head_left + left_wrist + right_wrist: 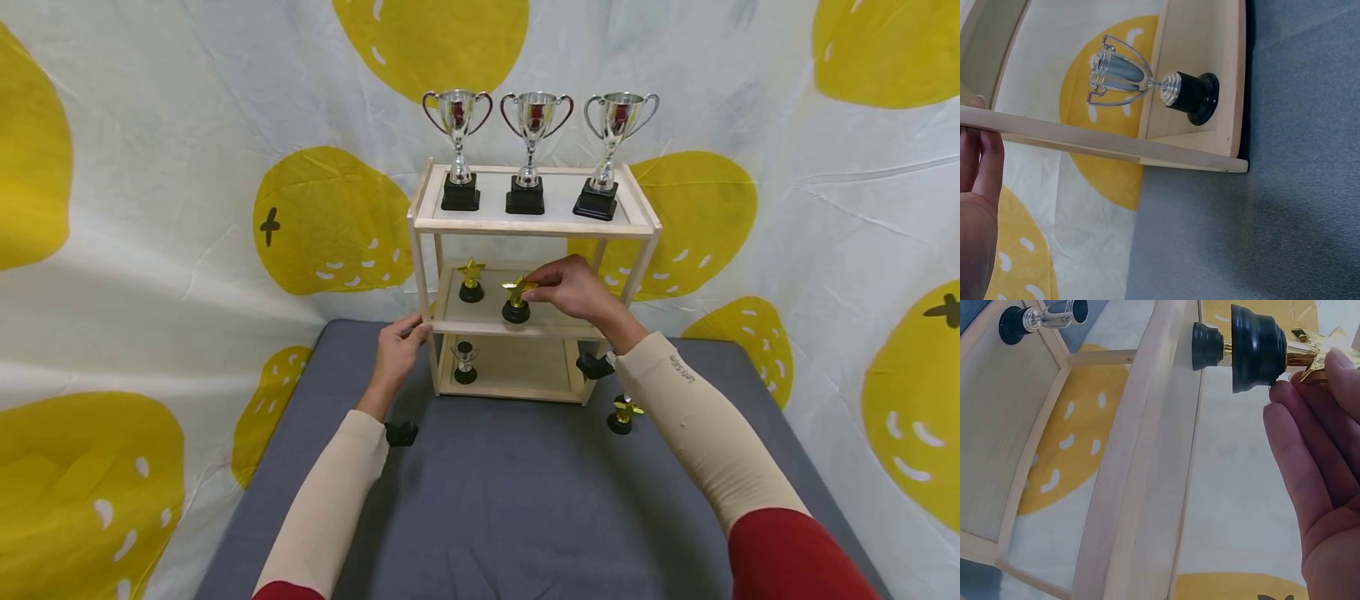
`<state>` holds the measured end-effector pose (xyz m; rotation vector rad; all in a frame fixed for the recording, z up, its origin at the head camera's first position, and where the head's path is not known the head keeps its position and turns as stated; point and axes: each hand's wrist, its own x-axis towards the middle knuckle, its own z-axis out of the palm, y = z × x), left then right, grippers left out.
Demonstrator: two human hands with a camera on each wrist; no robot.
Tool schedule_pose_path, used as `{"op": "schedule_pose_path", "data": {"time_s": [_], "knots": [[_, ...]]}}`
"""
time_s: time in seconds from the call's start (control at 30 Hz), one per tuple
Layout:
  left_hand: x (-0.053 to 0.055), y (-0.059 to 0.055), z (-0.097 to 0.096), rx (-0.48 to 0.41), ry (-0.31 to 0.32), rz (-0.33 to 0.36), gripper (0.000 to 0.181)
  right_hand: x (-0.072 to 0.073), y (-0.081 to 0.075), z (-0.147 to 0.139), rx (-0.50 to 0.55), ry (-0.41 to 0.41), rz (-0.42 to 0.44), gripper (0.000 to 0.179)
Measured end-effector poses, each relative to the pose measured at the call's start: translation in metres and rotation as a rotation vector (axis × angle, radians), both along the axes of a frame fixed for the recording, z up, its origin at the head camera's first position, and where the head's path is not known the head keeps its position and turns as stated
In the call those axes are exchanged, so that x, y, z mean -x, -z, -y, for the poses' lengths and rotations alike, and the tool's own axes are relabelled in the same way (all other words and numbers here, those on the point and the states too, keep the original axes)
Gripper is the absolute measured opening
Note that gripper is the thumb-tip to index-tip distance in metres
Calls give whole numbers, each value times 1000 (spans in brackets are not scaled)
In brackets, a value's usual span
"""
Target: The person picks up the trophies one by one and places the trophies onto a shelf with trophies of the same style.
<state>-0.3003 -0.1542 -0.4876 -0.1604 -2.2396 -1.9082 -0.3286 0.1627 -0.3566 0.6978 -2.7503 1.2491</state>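
My right hand [573, 290] pinches a gold star trophy [516, 312] by its star, its black base down, at the front of the middle shelf [487, 326]. In the right wrist view, the trophy's base seems just off that shelf. Behind it to the left stands another star trophy [471, 292]. My left hand [397, 350] grips the left post [1085, 136] of the wooden rack, fingers on either side of it. A small silver cup trophy [1124, 74] with a black base stands at the left of the bottom shelf [517, 367].
Three larger silver cup trophies, left [459, 187], middle [526, 196] and right [597, 200], line the top shelf [491, 187]. One more star trophy [621, 419] is on the grey cloth [495, 500], right of the rack and near my right forearm. A patterned curtain [187, 208] hangs behind.
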Motion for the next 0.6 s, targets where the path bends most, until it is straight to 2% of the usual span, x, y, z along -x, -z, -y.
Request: {"op": "schedule_pose_path", "data": {"time_s": [0.07,0.27,0.3,0.47,0.6], "knots": [[-3,-4,0,-3,3,10,39,2,1,1,-7,3,-5,27],[-2,-5,-1,2,5,10,37,5,2,1,-36,17,-12,29],[1,-1,-1,5,4,-2,37,6,2,0,-40,21,-11,29],[-1,0,0,12,-2,-4,37,10,4,1,-48,40,3,31],[-2,0,1,22,-5,-4,37,13,6,2,-56,43,-19,30]]}}
